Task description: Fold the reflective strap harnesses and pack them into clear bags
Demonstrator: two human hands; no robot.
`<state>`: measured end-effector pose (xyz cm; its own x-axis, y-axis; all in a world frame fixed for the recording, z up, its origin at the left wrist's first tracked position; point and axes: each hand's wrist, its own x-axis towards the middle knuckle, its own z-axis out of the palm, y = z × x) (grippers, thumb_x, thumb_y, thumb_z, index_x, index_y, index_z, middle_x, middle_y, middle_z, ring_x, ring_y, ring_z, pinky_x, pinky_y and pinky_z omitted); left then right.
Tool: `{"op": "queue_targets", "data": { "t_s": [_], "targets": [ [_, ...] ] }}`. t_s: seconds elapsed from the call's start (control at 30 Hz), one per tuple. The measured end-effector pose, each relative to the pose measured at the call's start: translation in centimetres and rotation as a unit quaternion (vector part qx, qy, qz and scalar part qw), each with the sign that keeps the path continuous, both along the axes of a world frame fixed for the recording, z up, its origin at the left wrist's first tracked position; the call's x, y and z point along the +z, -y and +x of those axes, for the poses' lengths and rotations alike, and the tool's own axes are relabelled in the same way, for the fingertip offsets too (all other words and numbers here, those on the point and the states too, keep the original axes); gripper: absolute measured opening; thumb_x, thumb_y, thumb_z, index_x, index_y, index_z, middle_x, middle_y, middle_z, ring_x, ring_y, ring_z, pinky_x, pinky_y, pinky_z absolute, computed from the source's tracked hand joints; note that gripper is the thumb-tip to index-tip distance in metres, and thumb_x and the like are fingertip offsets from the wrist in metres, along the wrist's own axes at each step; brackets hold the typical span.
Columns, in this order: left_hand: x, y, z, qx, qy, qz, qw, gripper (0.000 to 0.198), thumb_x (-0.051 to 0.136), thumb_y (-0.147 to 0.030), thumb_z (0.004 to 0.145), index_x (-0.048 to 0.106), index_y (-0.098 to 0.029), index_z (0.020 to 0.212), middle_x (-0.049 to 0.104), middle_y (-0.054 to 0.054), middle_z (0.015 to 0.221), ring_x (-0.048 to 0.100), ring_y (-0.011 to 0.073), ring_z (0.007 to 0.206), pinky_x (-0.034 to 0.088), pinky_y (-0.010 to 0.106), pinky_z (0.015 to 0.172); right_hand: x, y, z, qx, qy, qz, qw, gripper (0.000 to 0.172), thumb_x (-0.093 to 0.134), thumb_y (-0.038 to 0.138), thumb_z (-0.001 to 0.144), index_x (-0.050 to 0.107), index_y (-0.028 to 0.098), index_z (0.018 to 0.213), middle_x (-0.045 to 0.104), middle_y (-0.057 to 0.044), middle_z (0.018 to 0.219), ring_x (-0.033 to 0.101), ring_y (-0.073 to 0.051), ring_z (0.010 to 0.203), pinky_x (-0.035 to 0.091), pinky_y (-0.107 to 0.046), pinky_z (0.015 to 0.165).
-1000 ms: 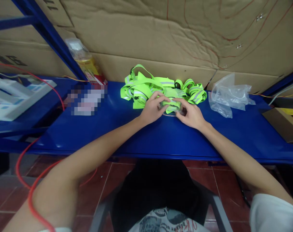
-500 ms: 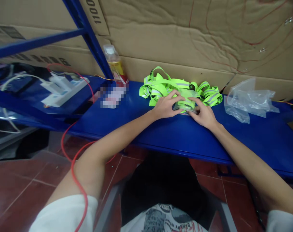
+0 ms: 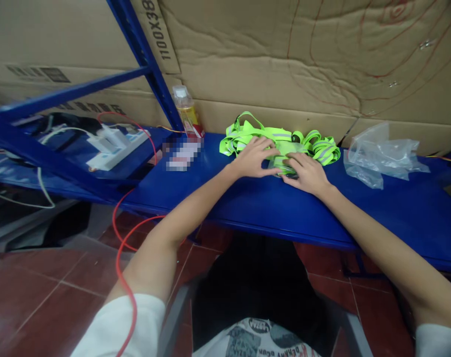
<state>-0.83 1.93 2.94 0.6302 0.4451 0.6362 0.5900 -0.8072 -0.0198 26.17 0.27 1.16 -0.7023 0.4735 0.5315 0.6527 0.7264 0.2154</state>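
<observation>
A clear plastic bag (image 3: 278, 162) with a folded neon-yellow reflective strap in it lies between my hands on the blue table. My left hand (image 3: 255, 157) grips the left side of this bag, thumb at its near edge and fingers over the top. On the opposite side, my right hand (image 3: 307, 173) has its fingers curled over the bag and its thumb along the near edge. Right behind both hands is a heap of neon-yellow reflective straps (image 3: 243, 133) with grey stripes. Part of the bag is hidden under my fingers.
Crumpled clear bags (image 3: 387, 153) lie on the table's right. A bottle (image 3: 188, 114) stands at the back left, near a blurred-out patch. A white power strip (image 3: 117, 151) sits further left behind a blue frame post (image 3: 151, 69). A red cable (image 3: 119, 263) hangs across my left arm.
My right hand has shifted slightly left and its fingers have come further over the bag. My left hand stays at the bag's left side. The camera view has turned a little.
</observation>
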Motion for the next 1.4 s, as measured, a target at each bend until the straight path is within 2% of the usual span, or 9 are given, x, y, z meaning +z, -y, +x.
{"op": "queue_targets", "data": {
  "t_s": [0.13,0.3,0.37,0.6,0.73,0.83,0.97,1.17,1.4],
  "targets": [
    [1.2,-2.4,-4.9,0.085,0.137,0.037,0.986,0.059,0.047,-0.075,0.106,0.077,-0.024,0.110,0.075,0.014,0.109,0.067,0.0328,0.107,0.050,0.054,0.098,0.2,-1.0,-0.8,-0.063,0.026,-0.014,0.998,0.052,0.050,0.061,0.108,0.073,0.017,0.123,0.075,-0.018,0.121,0.067,-0.035,0.113,0.055,-0.041,0.078],
    [-0.3,-5.4,-10.5,0.147,0.227,0.059,0.961,0.061,0.057,-0.082,0.098,0.077,-0.025,0.101,0.072,0.012,0.099,0.065,0.0317,0.101,0.051,0.056,0.099,0.7,-0.7,-0.9,-0.038,0.010,-0.044,0.998,0.088,0.060,0.090,0.091,0.068,0.022,0.147,0.071,-0.018,0.139,0.065,-0.038,0.129,0.059,-0.041,0.081],
    [-0.4,-5.5,-11.1,0.157,0.226,0.051,0.960,0.062,0.058,-0.084,0.095,0.078,-0.026,0.102,0.072,0.012,0.101,0.064,0.0330,0.103,0.049,0.060,0.102,0.8,-0.5,-0.5,-0.019,-0.002,-0.056,0.998,0.085,0.063,0.085,0.093,0.067,0.023,0.151,0.069,-0.018,0.147,0.065,-0.038,0.134,0.062,-0.043,0.088],
    [0.4,-1.5,-4.7,0.018,0.094,-0.014,0.995,0.101,0.082,-0.095,0.065,0.072,-0.027,0.139,0.070,0.019,0.135,0.065,0.0422,0.126,0.048,0.062,0.114,1.0,0.0,-0.1,0.056,-0.181,-0.072,0.979,0.039,0.059,0.043,0.110,0.077,0.022,0.138,0.080,-0.013,0.135,0.076,-0.031,0.124,0.061,-0.049,0.110],
    [-0.2,0.5,0.0,-0.090,0.081,-0.080,0.989,0.090,0.070,-0.076,0.094,0.050,-0.022,0.163,0.056,0.022,0.162,0.054,0.0395,0.151,0.046,0.058,0.124,1.6,1.2,-0.4,0.084,-0.347,-0.020,0.934,0.034,0.072,0.042,0.102,0.078,0.025,0.130,0.083,-0.011,0.122,0.081,-0.032,0.112,0.065,-0.051,0.105],
    [-0.7,1.3,1.6,-0.125,0.170,-0.114,0.971,0.065,0.065,-0.060,0.105,0.056,-0.019,0.155,0.062,0.020,0.156,0.061,0.0328,0.147,0.050,0.049,0.123,1.8,1.8,-0.6,0.114,-0.392,-0.039,0.912,0.057,0.079,0.059,0.093,0.070,0.028,0.140,0.081,-0.010,0.126,0.080,-0.033,0.115,0.066,-0.053,0.103],
    [-0.7,2.3,2.5,-0.103,0.307,-0.194,0.926,0.060,0.079,-0.063,0.095,0.069,-0.019,0.133,0.078,0.014,0.124,0.077,0.0275,0.105,0.061,0.040,0.095,1.9,1.3,-1.2,0.161,-0.477,-0.092,0.859,0.089,0.076,0.086,0.082,0.059,0.033,0.150,0.075,-0.012,0.139,0.076,-0.036,0.127,0.065,-0.052,0.104],
    [0.5,3.6,3.5,-0.183,0.439,-0.400,0.783,0.067,0.084,-0.075,0.083,0.074,-0.020,0.119,0.078,0.009,0.101,0.077,0.0238,0.092,0.062,0.035,0.085,1.9,1.2,-2.0,0.101,-0.587,-0.278,0.754,0.053,0.091,0.066,0.080,0.076,0.032,0.116,0.085,-0.004,0.108,0.083,-0.026,0.099,0.068,-0.043,0.092],
    [1.0,2.9,2.5,-0.161,0.432,-0.384,0.800,0.050,0.082,-0.067,0.090,0.079,-0.017,0.093,0.075,0.006,0.092,0.067,0.0143,0.078,0.054,0.026,0.070,1.8,1.8,-2.2,0.051,-0.610,-0.420,0.670,0.049,0.090,0.070,0.077,0.079,0.031,0.104,0.080,0.000,0.091,0.077,-0.020,0.080,0.064,-0.033,0.069]
  ]
}}
